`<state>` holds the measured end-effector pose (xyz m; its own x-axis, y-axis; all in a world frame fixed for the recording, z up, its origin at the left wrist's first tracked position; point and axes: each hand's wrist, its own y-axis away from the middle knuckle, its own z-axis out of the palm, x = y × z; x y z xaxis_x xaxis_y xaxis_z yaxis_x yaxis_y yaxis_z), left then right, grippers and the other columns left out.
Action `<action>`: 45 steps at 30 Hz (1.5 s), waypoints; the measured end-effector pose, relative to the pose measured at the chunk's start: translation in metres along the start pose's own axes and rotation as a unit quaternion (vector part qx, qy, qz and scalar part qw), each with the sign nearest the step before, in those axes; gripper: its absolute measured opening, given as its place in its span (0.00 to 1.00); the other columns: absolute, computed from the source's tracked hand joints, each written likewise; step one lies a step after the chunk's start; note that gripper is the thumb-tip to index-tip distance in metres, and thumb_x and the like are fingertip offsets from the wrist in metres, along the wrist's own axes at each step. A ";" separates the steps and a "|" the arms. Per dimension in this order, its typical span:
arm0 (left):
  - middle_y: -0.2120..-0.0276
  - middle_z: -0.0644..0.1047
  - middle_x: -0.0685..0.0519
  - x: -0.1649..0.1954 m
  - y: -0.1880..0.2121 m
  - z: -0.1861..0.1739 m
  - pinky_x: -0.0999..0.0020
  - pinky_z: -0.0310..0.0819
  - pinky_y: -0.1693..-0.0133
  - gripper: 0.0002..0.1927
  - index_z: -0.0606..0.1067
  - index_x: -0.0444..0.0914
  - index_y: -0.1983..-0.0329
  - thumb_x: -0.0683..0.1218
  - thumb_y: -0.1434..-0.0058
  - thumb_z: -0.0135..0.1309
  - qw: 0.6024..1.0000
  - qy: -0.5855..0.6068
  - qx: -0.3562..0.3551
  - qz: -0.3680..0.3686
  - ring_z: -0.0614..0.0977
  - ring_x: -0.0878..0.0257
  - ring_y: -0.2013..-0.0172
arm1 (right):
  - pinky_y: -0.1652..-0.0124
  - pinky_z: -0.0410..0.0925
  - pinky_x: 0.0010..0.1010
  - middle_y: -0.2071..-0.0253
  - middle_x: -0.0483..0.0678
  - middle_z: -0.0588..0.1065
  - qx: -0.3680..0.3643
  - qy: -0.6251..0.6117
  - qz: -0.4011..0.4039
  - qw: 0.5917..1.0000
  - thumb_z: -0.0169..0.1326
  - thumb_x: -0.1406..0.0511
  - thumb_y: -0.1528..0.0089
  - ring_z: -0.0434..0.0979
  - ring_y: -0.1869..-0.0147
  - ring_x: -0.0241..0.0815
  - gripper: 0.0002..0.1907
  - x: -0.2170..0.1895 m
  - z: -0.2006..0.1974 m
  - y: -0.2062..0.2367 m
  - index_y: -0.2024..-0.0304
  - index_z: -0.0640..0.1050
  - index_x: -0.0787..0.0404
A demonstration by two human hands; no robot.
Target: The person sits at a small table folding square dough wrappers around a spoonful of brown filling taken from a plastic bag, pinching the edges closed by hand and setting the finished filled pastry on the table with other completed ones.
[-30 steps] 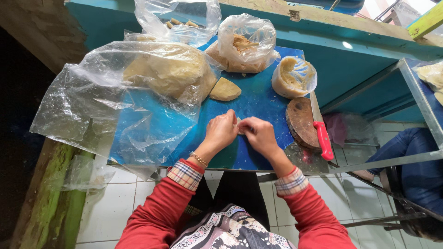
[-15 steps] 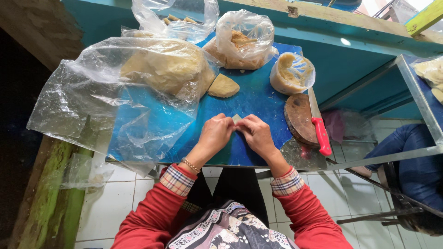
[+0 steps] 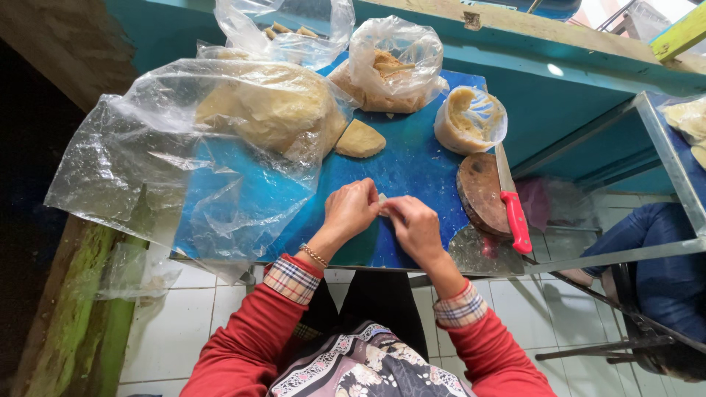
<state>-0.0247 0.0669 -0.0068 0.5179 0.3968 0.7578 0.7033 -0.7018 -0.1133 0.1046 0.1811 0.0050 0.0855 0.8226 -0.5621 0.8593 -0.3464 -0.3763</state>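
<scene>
Pinching dough piece, hands near board edge.

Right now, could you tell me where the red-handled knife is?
In the head view, the red-handled knife lies on the round wooden block, at the blue board's right edge, right of the right hand.

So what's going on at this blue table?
A person in red sleeves pinches a small pale piece of dough between left hand and right hand over the blue table. A big bagged dough mass lies to the left; a red-handled knife rests on a round wooden board to the right.
</scene>
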 end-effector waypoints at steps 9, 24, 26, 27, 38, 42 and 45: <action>0.67 0.78 0.45 -0.013 0.021 0.003 0.53 0.75 0.61 0.06 0.76 0.36 0.65 0.44 0.44 0.57 0.976 -0.024 0.062 0.208 0.81 0.46 0.62 | 0.61 0.71 0.39 0.62 0.50 0.76 0.024 0.051 -0.052 0.997 0.63 0.67 0.40 0.78 0.59 0.51 0.07 0.001 0.002 -0.008 0.60 0.81 0.60; 0.65 0.74 0.42 -0.021 0.003 0.014 0.50 0.75 0.60 0.04 0.76 0.35 0.65 0.37 0.45 0.54 0.977 -0.044 0.066 0.196 0.78 0.43 0.60 | 0.52 0.67 0.40 0.43 0.46 0.76 0.002 0.282 -0.149 0.948 0.60 0.59 0.40 0.74 0.44 0.47 0.23 -0.008 0.000 -0.001 0.43 0.77 0.59; 0.63 0.74 0.42 -0.019 0.000 0.014 0.51 0.76 0.60 0.03 0.76 0.35 0.66 0.38 0.43 0.55 0.977 -0.062 0.072 0.189 0.78 0.44 0.59 | 0.49 0.66 0.42 0.38 0.49 0.74 -0.017 0.280 -0.145 0.949 0.60 0.57 0.40 0.71 0.41 0.48 0.26 -0.007 -0.001 -0.007 0.41 0.76 0.60; 0.63 0.73 0.42 -0.019 -0.001 0.014 0.52 0.76 0.59 0.02 0.75 0.35 0.66 0.38 0.42 0.56 0.977 -0.071 0.075 0.186 0.78 0.44 0.59 | 0.48 0.66 0.43 0.38 0.50 0.73 -0.022 0.269 -0.150 0.951 0.61 0.56 0.41 0.71 0.41 0.50 0.28 -0.005 -0.002 -0.011 0.41 0.75 0.61; 0.64 0.77 0.46 -0.019 -0.006 0.008 0.51 0.75 0.59 0.09 0.78 0.37 0.66 0.47 0.37 0.55 0.995 0.019 0.038 0.094 0.80 0.46 0.60 | 0.50 0.65 0.42 0.57 0.45 0.78 -0.033 0.136 -0.115 0.984 0.66 0.61 0.46 0.75 0.49 0.50 0.18 0.001 -0.013 -0.029 0.54 0.79 0.56; 0.63 0.78 0.45 -0.015 -0.006 0.003 0.52 0.73 0.60 0.13 0.78 0.37 0.66 0.49 0.34 0.50 0.994 0.084 0.034 0.056 0.80 0.45 0.61 | 0.53 0.66 0.41 0.60 0.45 0.79 -0.008 0.131 -0.142 0.981 0.63 0.63 0.40 0.76 0.53 0.48 0.10 -0.006 -0.019 -0.038 0.57 0.81 0.55; 0.66 0.79 0.45 -0.011 -0.004 -0.005 0.55 0.74 0.62 0.18 0.79 0.38 0.68 0.52 0.30 0.46 0.982 0.183 0.036 0.004 0.81 0.48 0.65 | 0.58 0.68 0.40 0.61 0.48 0.78 -0.006 0.109 -0.177 0.978 0.61 0.65 0.38 0.77 0.56 0.50 0.08 -0.012 -0.030 -0.052 0.56 0.82 0.56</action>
<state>-0.0355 0.0621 -0.0121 0.3230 0.1433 0.9355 0.7399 -0.6545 -0.1552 0.0738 0.2031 0.0539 -0.1145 0.9671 -0.2271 0.8601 -0.0179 -0.5098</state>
